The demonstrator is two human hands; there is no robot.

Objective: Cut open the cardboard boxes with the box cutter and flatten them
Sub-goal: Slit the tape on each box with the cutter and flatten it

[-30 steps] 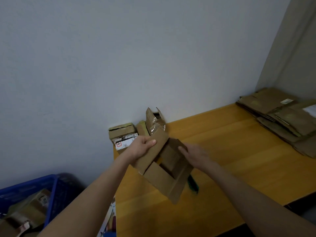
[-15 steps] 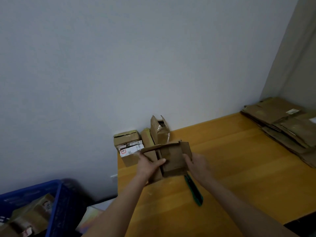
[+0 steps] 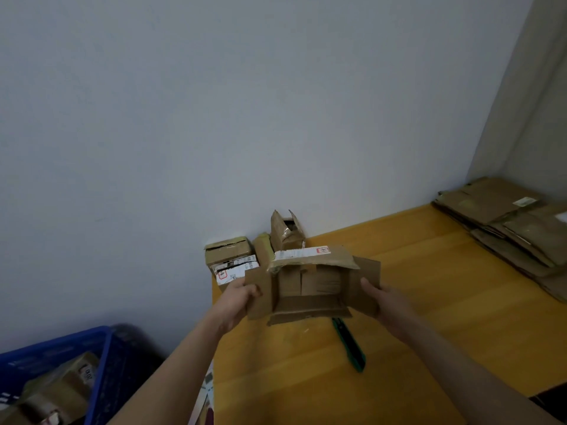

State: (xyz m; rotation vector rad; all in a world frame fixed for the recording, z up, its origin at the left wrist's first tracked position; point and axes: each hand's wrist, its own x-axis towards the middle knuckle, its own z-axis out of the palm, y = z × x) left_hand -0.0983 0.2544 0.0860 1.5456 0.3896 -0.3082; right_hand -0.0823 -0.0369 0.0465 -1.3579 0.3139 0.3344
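An opened brown cardboard box (image 3: 310, 286) with a white shipping label on its top flap hangs above the wooden table (image 3: 429, 317), its open side facing me. My left hand (image 3: 242, 299) grips its left flap and my right hand (image 3: 383, 302) grips its right flap. The green box cutter (image 3: 349, 343) lies on the table just below the box, untouched. Three more small cardboard boxes (image 3: 233, 259) stand against the wall behind it.
A stack of flattened cardboard (image 3: 515, 222) lies at the table's far right corner. A blue crate (image 3: 101, 372) holding more boxes stands on the floor at the lower left, beside the table's left edge.
The box was turned and spread open between my hands, so its inside now faces me with the label flap on top. My hands moved apart to its side flaps.
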